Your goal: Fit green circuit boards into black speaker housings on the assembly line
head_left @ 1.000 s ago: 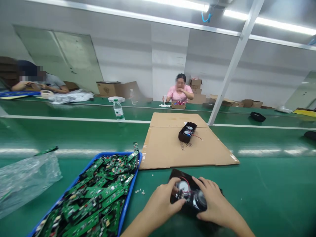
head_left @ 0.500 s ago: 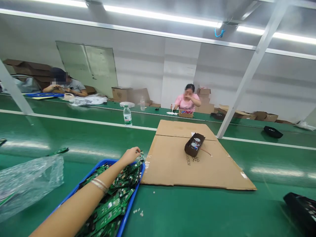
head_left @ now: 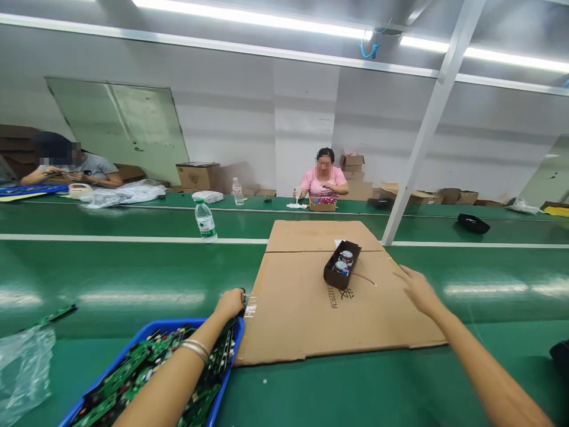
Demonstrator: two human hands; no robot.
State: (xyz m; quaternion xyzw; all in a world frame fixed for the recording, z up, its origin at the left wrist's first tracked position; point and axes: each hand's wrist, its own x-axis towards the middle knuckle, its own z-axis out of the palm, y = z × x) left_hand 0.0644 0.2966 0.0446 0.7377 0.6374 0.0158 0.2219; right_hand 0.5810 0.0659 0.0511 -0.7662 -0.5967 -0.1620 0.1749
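My left hand point(head_left: 230, 302) reaches across the blue tray point(head_left: 224, 379) full of green circuit boards point(head_left: 133, 373). Its fingers are curled at the tray's far right corner, apparently on a circuit board there. My right hand point(head_left: 420, 292) stretches out over the right part of the brown cardboard sheet point(head_left: 302, 314), fingers extended, holding nothing. It is a little to the right of a small black speaker housing point(head_left: 341, 264) with two round drivers and a red wire, which lies on the cardboard.
A water bottle point(head_left: 205, 220) stands on the green belt behind. Crumpled clear plastic point(head_left: 22, 367) lies at the left. A white post point(head_left: 422, 136) rises behind the cardboard. A black object point(head_left: 560, 356) sits at the right edge. Two people sit at the far bench.
Both hands left the black housing near me. The left hand went to the tray's far corner. The right hand has come into view, reaching toward the housing on the cardboard.
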